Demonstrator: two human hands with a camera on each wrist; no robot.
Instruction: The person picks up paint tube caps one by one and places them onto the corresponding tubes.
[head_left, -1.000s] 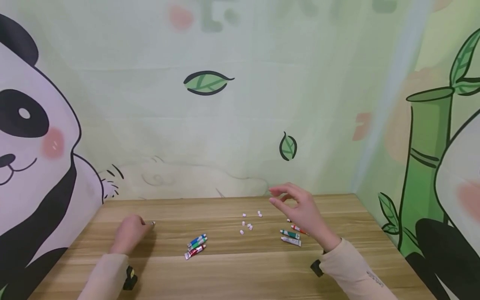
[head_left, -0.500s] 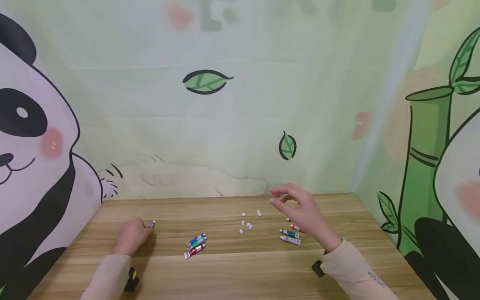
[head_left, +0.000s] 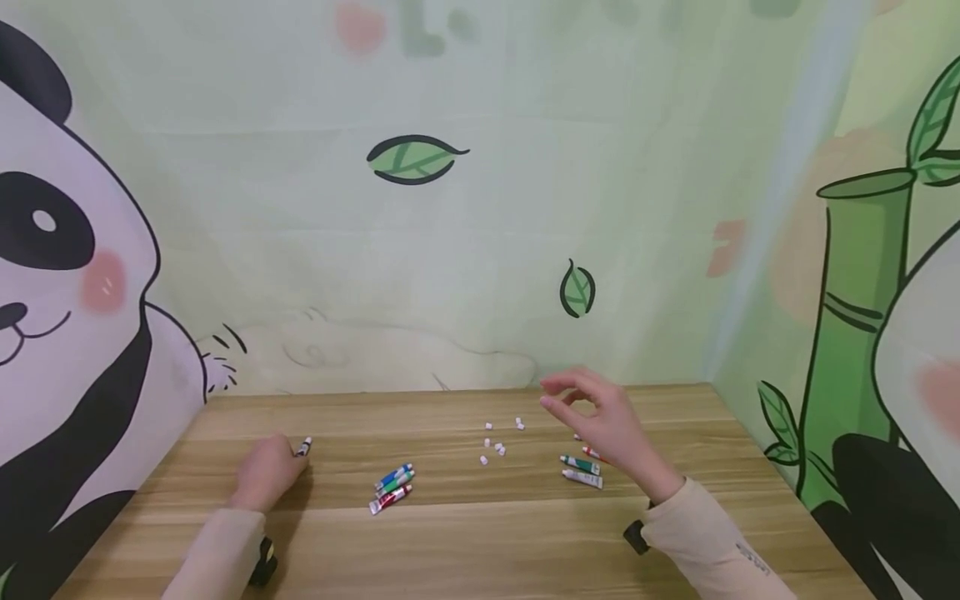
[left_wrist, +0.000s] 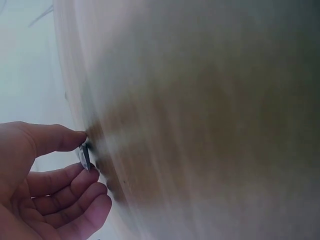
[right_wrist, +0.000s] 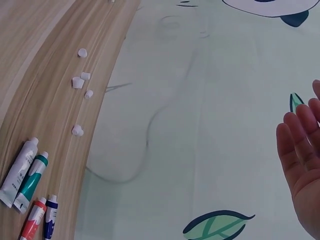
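On the left of the table in the head view, my left hand (head_left: pixel 266 473) pinches a small paint tube (head_left: pixel 303 447) with a white end and dark markings. The left wrist view shows that tube (left_wrist: pixel 85 156) between thumb and fingertips, mostly hidden by them. My right hand (head_left: pixel 603 421) is raised over the right side, fingers loosely bent and nothing in them. Below it lie a green tube (head_left: pixel 580 465), a white tube (head_left: pixel 582 479) and a red tube (right_wrist: pixel 33 220), with a dark blue tube (right_wrist: pixel 50 217) beside the red one.
Several small white caps (head_left: pixel 500 450) are scattered mid-table. Between the hands, a blue tube (head_left: pixel 393 477), a green-labelled tube (head_left: pixel 395 485) and a dark red tube (head_left: pixel 391 499) lie side by side. A printed cloth backdrop (head_left: pixel 465 250) rises behind the wooden table (head_left: pixel 450 550).
My left hand has shifted slightly to the right, and the tube in it has tilted up so more of it shows. My right hand has stayed in place.
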